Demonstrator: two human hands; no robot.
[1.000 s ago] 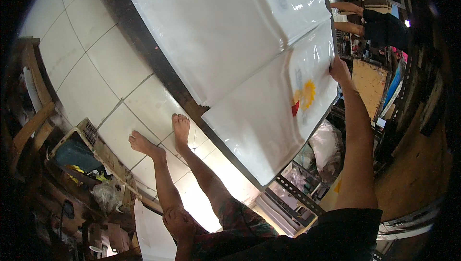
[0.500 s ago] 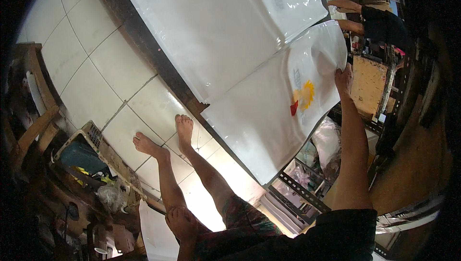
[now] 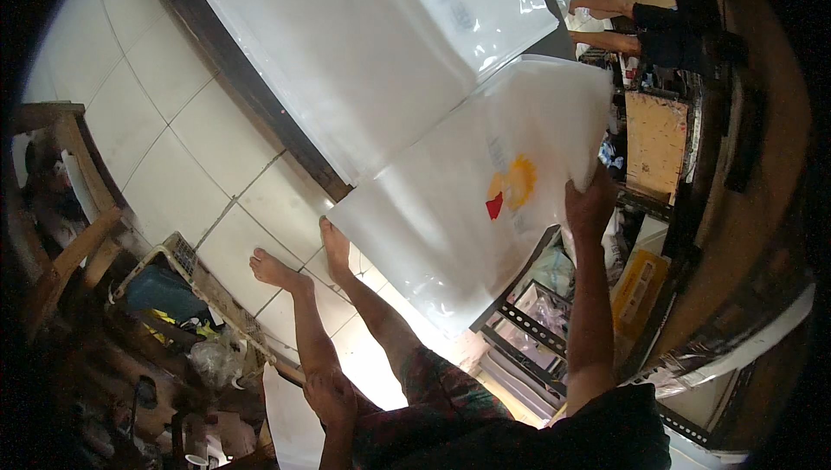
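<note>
The right hand (image 3: 592,203), right of centre in the frame, has moved lower, bringing with it the rim of the nearer white plastic sheet (image 3: 428,232); its fingers are closed on that edge. The sheet, mid-frame, has slid toward the lower left, its left corner now reaching past the table's dark edge (image 3: 218,47) and over part of the right foot (image 3: 337,249), while its upper right bulges upward, so it seems to be coming free of the tabletop. The farther sheet (image 3: 346,46) lies flat at the top. The left hand (image 3: 331,395) stays on the leg at lower centre; how far its fingers are curled I cannot tell, and nothing shows in it. Pale floor tiles (image 3: 208,145) fill the left, a crate (image 3: 179,252) at lower left, a perforated metal rack (image 3: 531,325) at lower right, another person (image 3: 671,40) at upper right
</note>
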